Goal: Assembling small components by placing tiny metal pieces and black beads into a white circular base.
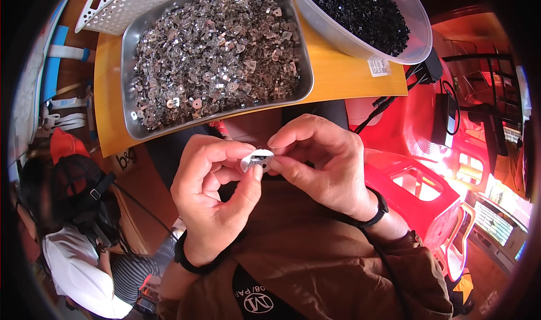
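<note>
One small disc (247, 160) is pinched in my left hand (209, 187), between finger and thumb. My right hand (324, 165) is at its three o'clock, fingertips close; I cannot tell if they grip it. A tray (128, 72) of metal bits (217, 55) is at its eleven o'clock, a tub (420, 35) of black bits (363, 16) at one.

Fingertips (257, 174) partly hide the silvery piece (251, 159), and the top edge crops the tub (327, 25).

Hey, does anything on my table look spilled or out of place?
Nothing looks spilled: the small metal pieces lie inside the tray, the black pieces inside the clear tub. Only the white basket looks slightly odd, seeming to jut past the left edge of the table.
</note>
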A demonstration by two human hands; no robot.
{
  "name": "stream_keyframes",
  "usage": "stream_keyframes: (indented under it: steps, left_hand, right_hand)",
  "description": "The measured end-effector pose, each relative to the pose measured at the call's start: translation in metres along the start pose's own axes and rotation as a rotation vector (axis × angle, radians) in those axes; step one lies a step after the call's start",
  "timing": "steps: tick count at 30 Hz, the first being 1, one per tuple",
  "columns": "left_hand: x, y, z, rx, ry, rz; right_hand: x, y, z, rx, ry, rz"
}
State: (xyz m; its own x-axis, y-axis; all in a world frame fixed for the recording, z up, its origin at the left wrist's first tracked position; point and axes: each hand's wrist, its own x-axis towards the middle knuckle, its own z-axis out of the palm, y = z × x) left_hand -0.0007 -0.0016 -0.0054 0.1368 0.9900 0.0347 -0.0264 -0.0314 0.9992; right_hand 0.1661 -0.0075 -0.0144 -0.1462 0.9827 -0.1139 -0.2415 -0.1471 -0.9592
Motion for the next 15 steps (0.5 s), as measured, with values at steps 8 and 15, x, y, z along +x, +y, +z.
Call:
stream_keyframes:
  steps: [8,15]
  left_hand:
    - [-0.0043,0.0026,-0.0004,0.184,-0.028,0.079]
    - [-0.0009,-0.0058,0.0021,0.361,0.03,0.217]
  right_hand:
    - [-0.0066,-0.0061,0.0068,-0.315,0.012,-0.175]
    - [0.0003,0.0011,0.004,-0.398,0.017,-0.3]
